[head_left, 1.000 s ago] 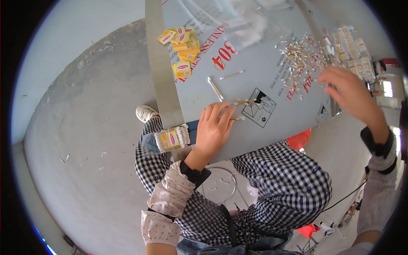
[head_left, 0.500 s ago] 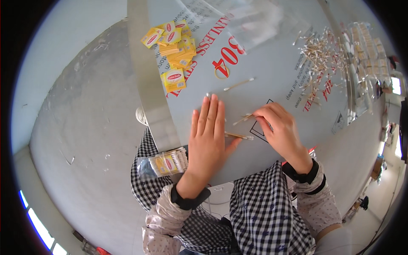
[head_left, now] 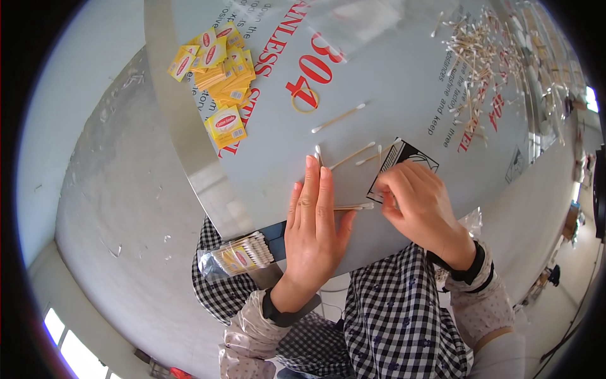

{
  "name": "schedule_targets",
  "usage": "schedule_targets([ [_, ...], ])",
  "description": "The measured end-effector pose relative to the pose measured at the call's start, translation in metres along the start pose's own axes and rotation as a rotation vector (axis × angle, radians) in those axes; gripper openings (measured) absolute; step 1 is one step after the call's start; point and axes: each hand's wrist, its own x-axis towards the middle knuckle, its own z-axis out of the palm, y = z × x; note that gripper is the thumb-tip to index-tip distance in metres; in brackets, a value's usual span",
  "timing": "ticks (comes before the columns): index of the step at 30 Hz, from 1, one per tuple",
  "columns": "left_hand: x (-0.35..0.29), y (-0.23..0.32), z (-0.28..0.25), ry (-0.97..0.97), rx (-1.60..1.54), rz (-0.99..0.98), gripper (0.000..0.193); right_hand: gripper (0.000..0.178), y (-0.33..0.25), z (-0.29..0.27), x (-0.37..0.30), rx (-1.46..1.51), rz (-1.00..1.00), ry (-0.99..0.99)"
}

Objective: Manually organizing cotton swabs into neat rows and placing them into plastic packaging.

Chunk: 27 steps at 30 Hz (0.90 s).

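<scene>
Swabs (head_left: pixel 339 118) roll, so that's what I'd watch. A few lie scattered on the grey surface (head_left: pixel 385 95) just ahead of the hands, with the big pile (head_left: pixel 470 47) well off to the right. Left hand (head_left: pixel 312 234) is flat, palm down, fingers straight, thumb a bit out, with swab ends poking out by the fingertips and the thumb; can't tell how many are under it. Right hand (head_left: pixel 420 199) is curled, fingertips bunched near that thumb, and I can't see if anything's pinched in there. If the left palm slid carelessly, I reckon whatever's under it could fan out crooked. A sloppy right-hand move could knock the loose ones too, since they're thin and already point every which way. Bigger worry for me is the clear bag (head_left: pixel 243 256) of swabs at the near edge, left of that wrist: one bump and it could hit the floor (head_left: pixel 139 189)
</scene>
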Motion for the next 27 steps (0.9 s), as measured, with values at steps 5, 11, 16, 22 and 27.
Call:
schedule_targets([
  [5, 0.002, 0.004, 0.006, -0.01, -0.039, 0.048, 0.069, 0.04, 0.005, 0.004, -0.015, 0.032, 0.024, 0.153],
  [11, 0.005, 0.004, 0.012, 0.001, -0.043, 0.089, 0.061, 0.049, -0.002, 0.008, -0.011, 0.338, 0.141, 0.15],
  [16, 0.004, 0.003, 0.01, -0.057, -0.102, 0.067, 0.069, 0.058, -0.004, -0.011, -0.027, 0.582, 0.34, 0.078],
  [22, 0.002, 0.002, 0.012, -0.07, -0.094, 0.072, 0.067, 0.042, 0.013, -0.026, -0.054, 0.603, 0.56, 0.084],
  [27, 0.004, 0.006, 0.018, 0.008, -0.064, 0.078, 0.055, 0.033, 0.025, -0.023, -0.002, 0.17, 0.189, 0.285],
])
